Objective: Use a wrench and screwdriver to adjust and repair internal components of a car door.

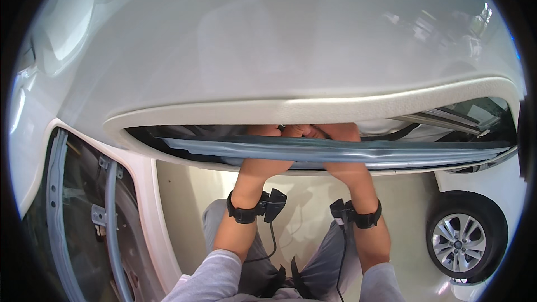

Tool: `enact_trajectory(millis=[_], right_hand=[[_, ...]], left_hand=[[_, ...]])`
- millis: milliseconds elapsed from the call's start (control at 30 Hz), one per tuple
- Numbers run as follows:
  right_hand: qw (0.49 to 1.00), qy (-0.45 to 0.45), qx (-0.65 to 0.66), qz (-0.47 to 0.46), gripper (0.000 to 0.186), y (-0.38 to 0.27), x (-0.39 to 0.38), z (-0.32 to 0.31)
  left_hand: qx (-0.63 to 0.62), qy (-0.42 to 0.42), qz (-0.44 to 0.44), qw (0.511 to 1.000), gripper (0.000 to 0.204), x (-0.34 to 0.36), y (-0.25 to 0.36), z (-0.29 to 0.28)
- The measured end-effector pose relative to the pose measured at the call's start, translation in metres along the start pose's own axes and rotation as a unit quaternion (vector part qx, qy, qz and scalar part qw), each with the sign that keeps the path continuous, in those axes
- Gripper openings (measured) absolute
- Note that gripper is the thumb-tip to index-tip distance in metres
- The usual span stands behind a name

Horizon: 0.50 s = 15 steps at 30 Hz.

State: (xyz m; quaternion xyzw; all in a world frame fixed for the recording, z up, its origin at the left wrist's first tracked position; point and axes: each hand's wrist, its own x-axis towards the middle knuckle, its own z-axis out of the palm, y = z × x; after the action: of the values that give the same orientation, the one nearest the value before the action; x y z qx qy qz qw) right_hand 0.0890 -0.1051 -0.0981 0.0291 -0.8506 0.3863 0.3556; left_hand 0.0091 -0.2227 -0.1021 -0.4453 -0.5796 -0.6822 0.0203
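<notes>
My left hand (269,132) and my right hand (329,132) reach into a long opening with a cream, textured rim (224,113) in a glossy white vehicle panel (268,39). Both are behind a blue-grey metal bar (414,152) that runs along the opening and hides part of each. Their curled fingers come close together near the middle; what they hold, if anything, is hidden. Each forearm wears a black strapped device with a cable.
A second white-rimmed opening (158,201) at the left shows metal rails (55,201) and dark glass. A wheel with a silver rim (458,241) is at the lower right. Pale floor (184,190) shows below, around my legs.
</notes>
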Motion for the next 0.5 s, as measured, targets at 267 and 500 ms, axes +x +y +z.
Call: enact_trajectory(millis=[267, 500], right_hand=[[0.994, -0.083, 0.052, 0.051, 0.006, -0.011, -0.004, 0.029], [0.998, 0.055, -0.03, 0.019, 0.012, -0.01, -0.006, 0.028]], left_hand=[[0.165, 0.044, -0.001, 0.985, 0.023, 0.001, 0.017, -0.008], [0.06, 0.053, 0.033, 0.996, 0.025, -0.004, 0.001, -0.003]])
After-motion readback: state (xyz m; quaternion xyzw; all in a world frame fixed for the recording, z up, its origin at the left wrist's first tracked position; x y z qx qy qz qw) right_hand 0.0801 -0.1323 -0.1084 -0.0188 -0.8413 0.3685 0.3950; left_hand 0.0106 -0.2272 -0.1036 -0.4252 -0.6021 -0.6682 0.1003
